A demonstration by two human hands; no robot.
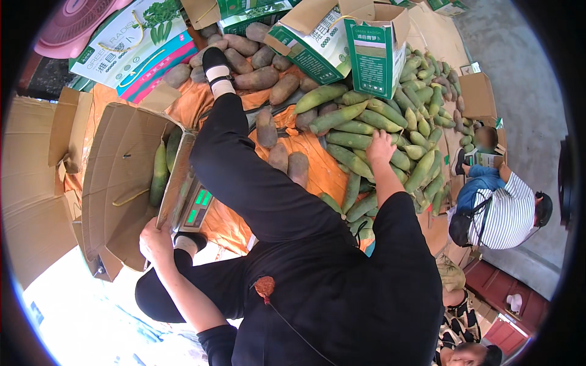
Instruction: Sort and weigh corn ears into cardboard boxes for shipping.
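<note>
My left hand point(157, 243) is closed on the edge of an upright flap of an open cardboard carton point(119, 183). Inside that carton lie long green radishes point(160, 174), partly hidden by its side. A scale with a lit green display point(198, 206) shows just right of the carton, beside my shoe. My right hand point(381, 147) rests on a large heap of green radishes point(403, 161), its fingers curled over the end of one radish point(349, 139). What its fingertips touch is partly hidden.
Dark, reddish-brown roots point(257, 79) lie on an orange sheet point(229, 222) around my feet. Printed green-and-white cartons point(375, 58) stand at the far side, and a pink plastic basket point(76, 27) at the far left. A person in a striped shirt point(503, 210) crouches at right; another sits lower right.
</note>
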